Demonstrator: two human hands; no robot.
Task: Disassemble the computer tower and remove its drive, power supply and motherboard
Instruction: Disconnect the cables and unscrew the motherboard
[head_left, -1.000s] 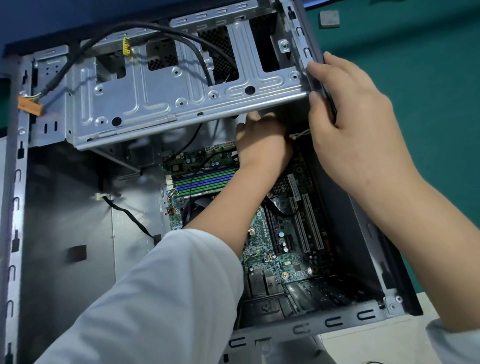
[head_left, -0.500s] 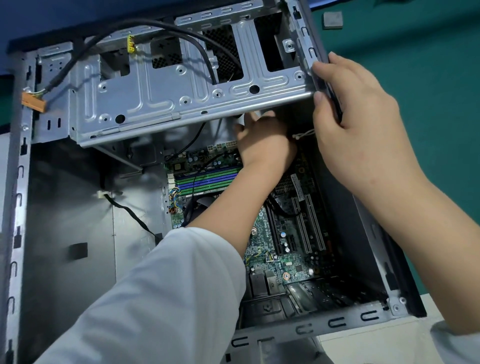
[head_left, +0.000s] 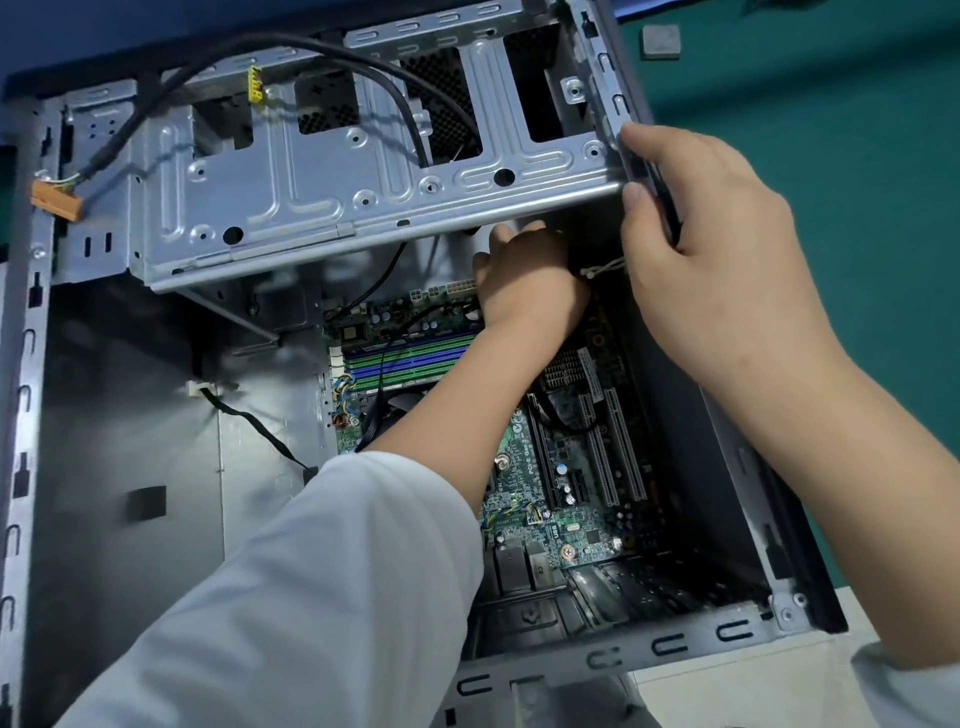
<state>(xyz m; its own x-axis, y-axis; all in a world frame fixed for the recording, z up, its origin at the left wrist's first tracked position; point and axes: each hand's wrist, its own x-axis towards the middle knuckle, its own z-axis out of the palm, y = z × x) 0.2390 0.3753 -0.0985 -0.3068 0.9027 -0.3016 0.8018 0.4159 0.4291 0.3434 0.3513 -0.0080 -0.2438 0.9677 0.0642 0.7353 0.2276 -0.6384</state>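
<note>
On the green desk (head_left: 857, 260) lies the open computer tower (head_left: 119, 467), filling the frame. My right hand (head_left: 711, 260) grips its upper-right edge; my left hand (head_left: 524, 291) reaches under the drive cage (head_left: 337, 182), fingers hidden, above the centre motherboard (head_left: 571, 493).

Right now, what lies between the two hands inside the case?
In the head view, a white cable tie pokes out between the left hand and right hand.

The left hand (head_left: 530, 291) reaches under the grey stamped-metal drive cage (head_left: 332, 192), which hides its fingertips. Its arm covers the middle of the green motherboard (head_left: 566, 499) below the cage.
</note>
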